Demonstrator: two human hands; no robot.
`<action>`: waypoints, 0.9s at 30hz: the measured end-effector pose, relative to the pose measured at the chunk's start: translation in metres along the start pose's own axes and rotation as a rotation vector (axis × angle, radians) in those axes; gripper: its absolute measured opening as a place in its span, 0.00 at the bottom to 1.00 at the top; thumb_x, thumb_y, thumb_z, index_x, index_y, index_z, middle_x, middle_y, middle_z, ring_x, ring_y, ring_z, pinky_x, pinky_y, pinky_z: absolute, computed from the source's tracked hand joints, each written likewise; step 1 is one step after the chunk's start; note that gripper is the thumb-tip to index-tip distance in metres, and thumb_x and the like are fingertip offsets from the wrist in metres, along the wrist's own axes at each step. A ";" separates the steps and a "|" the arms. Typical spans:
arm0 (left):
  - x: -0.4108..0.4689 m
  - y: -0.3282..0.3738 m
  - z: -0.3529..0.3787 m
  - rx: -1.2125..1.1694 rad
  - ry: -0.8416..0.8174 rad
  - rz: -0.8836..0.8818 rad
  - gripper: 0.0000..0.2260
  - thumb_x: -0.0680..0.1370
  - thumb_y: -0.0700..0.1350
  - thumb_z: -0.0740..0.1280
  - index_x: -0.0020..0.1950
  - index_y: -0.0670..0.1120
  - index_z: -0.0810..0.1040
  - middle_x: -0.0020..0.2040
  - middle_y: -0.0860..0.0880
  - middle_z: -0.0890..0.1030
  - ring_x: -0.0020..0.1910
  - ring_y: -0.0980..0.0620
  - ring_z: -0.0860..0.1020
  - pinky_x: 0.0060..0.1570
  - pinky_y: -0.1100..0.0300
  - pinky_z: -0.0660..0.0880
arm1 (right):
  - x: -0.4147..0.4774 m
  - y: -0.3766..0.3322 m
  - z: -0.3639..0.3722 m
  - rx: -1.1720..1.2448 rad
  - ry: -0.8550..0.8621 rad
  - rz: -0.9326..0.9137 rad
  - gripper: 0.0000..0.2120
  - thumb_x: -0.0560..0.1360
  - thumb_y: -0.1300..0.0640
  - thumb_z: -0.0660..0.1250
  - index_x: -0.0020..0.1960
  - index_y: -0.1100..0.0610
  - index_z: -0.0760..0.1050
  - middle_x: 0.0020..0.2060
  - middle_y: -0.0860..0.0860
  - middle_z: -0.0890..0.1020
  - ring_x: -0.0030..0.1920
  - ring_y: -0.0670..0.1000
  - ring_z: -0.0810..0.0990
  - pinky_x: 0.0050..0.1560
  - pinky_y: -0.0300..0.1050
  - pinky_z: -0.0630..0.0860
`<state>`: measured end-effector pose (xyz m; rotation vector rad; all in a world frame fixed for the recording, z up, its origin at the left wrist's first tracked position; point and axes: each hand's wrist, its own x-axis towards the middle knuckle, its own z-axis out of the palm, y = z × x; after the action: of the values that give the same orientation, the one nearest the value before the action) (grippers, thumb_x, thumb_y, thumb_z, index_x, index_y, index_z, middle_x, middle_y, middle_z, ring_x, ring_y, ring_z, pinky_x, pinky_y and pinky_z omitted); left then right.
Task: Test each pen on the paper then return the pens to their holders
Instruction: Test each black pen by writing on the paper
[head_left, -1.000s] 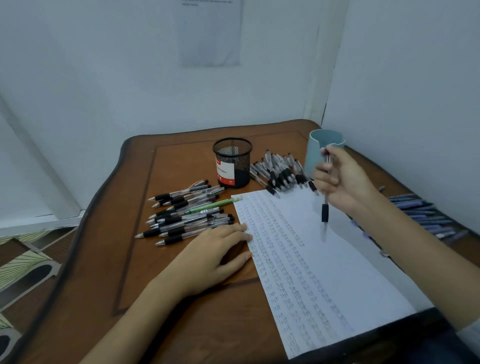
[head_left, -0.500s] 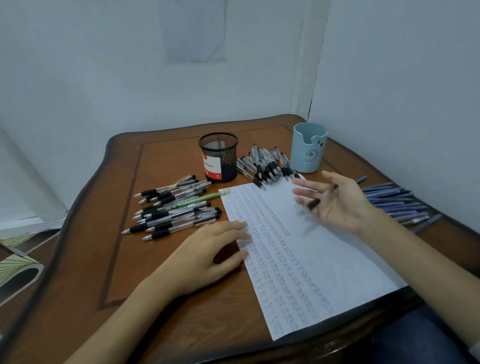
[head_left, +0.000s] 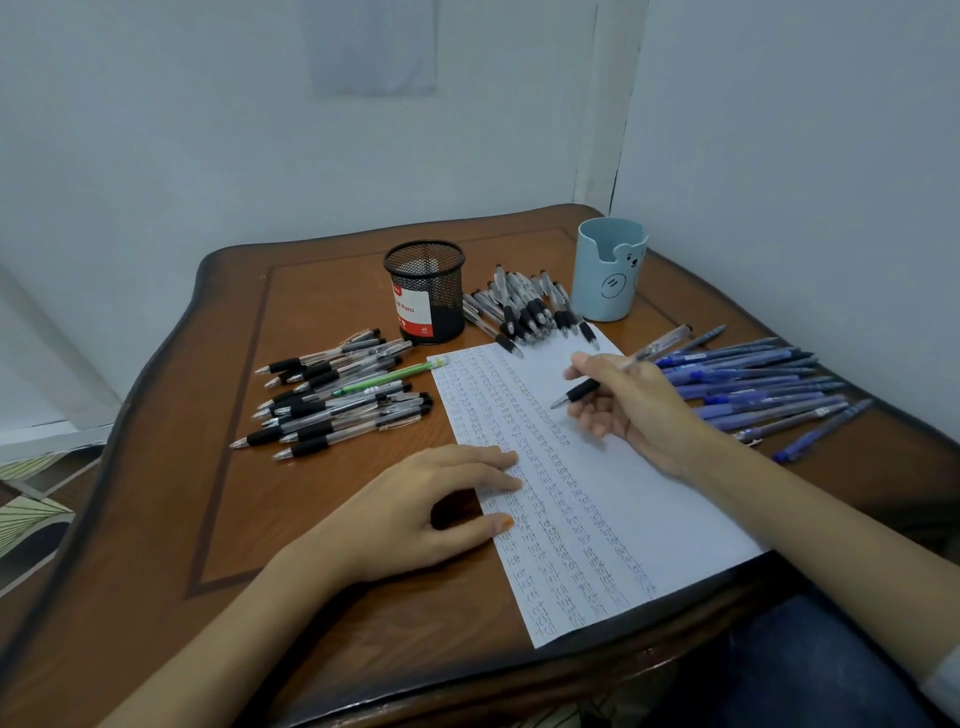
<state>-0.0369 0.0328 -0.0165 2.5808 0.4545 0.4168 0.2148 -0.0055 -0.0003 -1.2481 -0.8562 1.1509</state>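
- Far left on the wooden table (head_left: 156, 519), a loose heap of black-grip pens (head_left: 332, 410) lies flat with the tips pointing left. One green pen (head_left: 389, 378) lies across the top of the heap, its cap end just beside the paper's far-left corner.
- The left forearm comes in from the near left. The left hand (head_left: 415, 514) is palm down with the fingers stretched out and apart. It grips nothing; the fingertips and thumb press on the left edge of the paper (head_left: 649, 493).
- The paper runs from near to far, and its left part is filled with rows of small handwritten test marks.
- Beyond it stands the black mesh holder (head_left: 426, 291), upright with a red-and-white label. Just to its right, a second bunch of black-grip pens (head_left: 524, 312) has its tips touching the paper's far edge.
- The right arm reaches in from the near right, across the sheet's right side. The right hand (head_left: 639, 415) has its fingers curled, with thumb and forefinger clamped on a pen (head_left: 584, 388). The pen slants with its tip down to the left, over the middle of the page. Whether the tip touches the sheet, I cannot tell.
- The pale blue holder (head_left: 608, 270) stands upright at the far right.
- Right of the hand, a row of blue pens (head_left: 758, 384) lies side by side on the table.
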 end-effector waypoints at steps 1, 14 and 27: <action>0.000 0.000 0.000 -0.005 -0.002 -0.002 0.18 0.78 0.59 0.62 0.65 0.53 0.76 0.68 0.59 0.72 0.68 0.66 0.66 0.68 0.63 0.66 | -0.001 0.002 0.002 -0.034 -0.001 -0.029 0.11 0.76 0.56 0.68 0.40 0.62 0.73 0.28 0.58 0.79 0.22 0.49 0.73 0.21 0.37 0.70; 0.001 0.001 -0.001 -0.023 -0.008 -0.018 0.18 0.78 0.59 0.63 0.65 0.54 0.77 0.68 0.60 0.72 0.68 0.65 0.67 0.67 0.61 0.67 | -0.007 0.010 0.007 -0.464 0.102 -0.221 0.13 0.74 0.71 0.64 0.34 0.63 0.66 0.28 0.60 0.71 0.20 0.45 0.76 0.19 0.34 0.65; 0.001 0.001 -0.001 -0.017 -0.012 -0.025 0.18 0.78 0.59 0.63 0.65 0.55 0.76 0.68 0.61 0.72 0.68 0.67 0.66 0.68 0.65 0.64 | -0.001 0.015 0.004 -0.430 0.044 -0.202 0.13 0.74 0.72 0.65 0.32 0.67 0.66 0.25 0.57 0.69 0.20 0.48 0.76 0.20 0.35 0.65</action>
<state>-0.0364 0.0326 -0.0146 2.5569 0.4760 0.3944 0.2084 -0.0066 -0.0139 -1.4865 -1.2094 0.7969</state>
